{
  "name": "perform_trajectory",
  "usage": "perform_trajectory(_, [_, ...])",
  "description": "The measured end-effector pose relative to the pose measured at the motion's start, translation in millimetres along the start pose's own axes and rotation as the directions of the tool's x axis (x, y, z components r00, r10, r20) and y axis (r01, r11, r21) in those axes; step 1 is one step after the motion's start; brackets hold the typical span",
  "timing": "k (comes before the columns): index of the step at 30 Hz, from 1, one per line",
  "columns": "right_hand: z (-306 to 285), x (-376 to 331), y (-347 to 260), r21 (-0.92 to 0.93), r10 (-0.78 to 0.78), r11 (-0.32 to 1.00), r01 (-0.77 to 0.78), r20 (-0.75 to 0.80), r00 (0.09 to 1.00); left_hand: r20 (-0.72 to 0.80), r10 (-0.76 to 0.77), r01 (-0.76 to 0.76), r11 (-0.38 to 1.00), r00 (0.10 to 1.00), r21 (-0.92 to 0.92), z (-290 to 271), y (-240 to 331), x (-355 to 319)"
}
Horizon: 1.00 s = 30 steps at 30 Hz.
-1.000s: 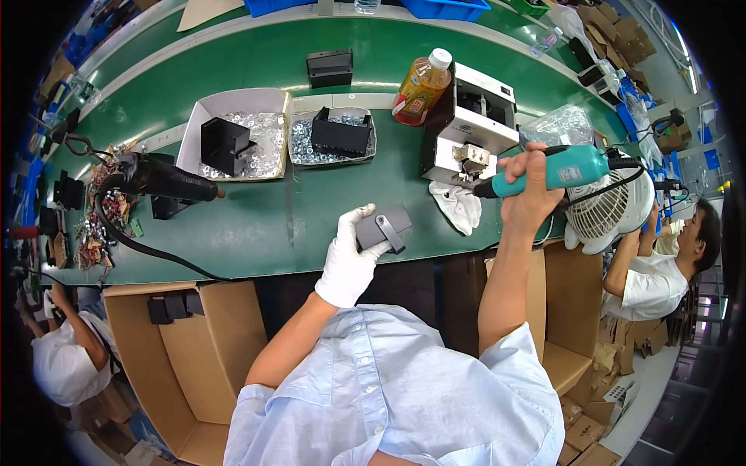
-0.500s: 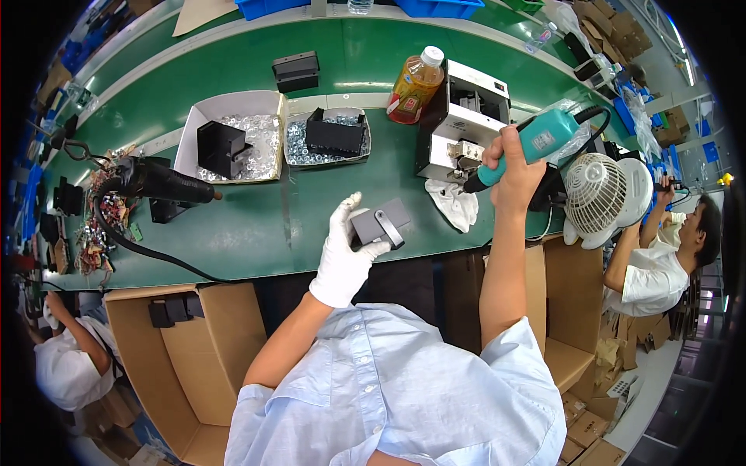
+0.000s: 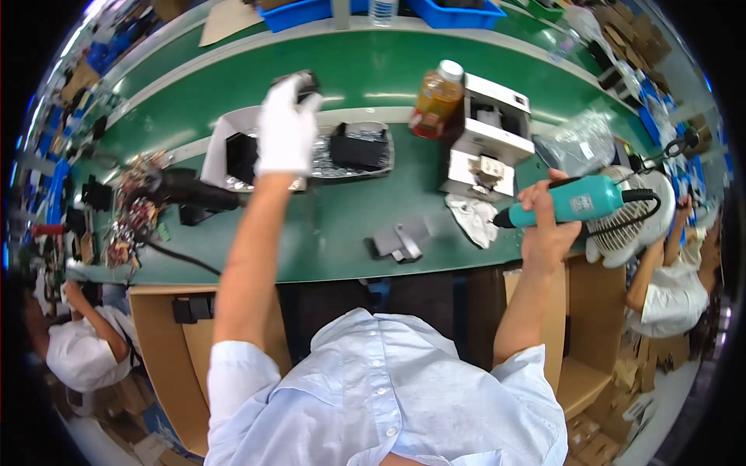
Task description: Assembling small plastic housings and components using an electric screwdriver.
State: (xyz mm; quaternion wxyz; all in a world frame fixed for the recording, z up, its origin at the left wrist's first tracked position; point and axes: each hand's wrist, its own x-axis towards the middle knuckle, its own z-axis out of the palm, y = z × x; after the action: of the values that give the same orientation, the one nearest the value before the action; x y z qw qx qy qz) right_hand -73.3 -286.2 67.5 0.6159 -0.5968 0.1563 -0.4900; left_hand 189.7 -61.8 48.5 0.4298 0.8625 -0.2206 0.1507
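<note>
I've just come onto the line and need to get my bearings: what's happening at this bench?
A person in a pale blue shirt works at a green bench. Their white-gloved left hand reaches out over an open white tray of black parts. Their bare right hand grips a teal electric screwdriver, tip pointing left above a crumpled white cloth. A small grey block-shaped part lies on the bench near the front edge, untouched.

A long green surface (image 3: 342, 225) is flanked by blue bins (image 3: 299, 12) behind and cardboard boxes (image 3: 163, 342) below.
</note>
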Motion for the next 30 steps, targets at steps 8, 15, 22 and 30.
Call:
perform_trajectory(8, [-23.6, 7.9, -5.5, 0.330, 0.054, 0.942, -0.060, 0.028, 0.998, 0.227, -0.179, -0.029, 0.720, 0.957, 0.694, 49.4, -126.1, 121.1])
perform_trajectory(15, [-29.3, 13.1, -2.8, 0.407, 0.054, 0.910, -0.071, 0.052, 0.997, 0.242, -0.224, 0.012, 0.757, 0.944, 0.653, 46.9, -120.6, 121.9])
perform_trajectory(22, [-10.1, 14.1, 1.4, 0.340, -0.046, 0.940, -0.009, 0.153, 0.987, -0.280, 0.006, -0.020, 0.999, 0.960, -0.048, 8.6, 18.5, 51.7])
perform_trajectory(30, [-13.7, -3.2, 4.1, 0.388, -0.057, 0.920, -0.051, 0.263, 0.963, 0.245, 0.017, -0.031, 0.998, 0.969, 0.056, -56.3, 15.0, -122.8])
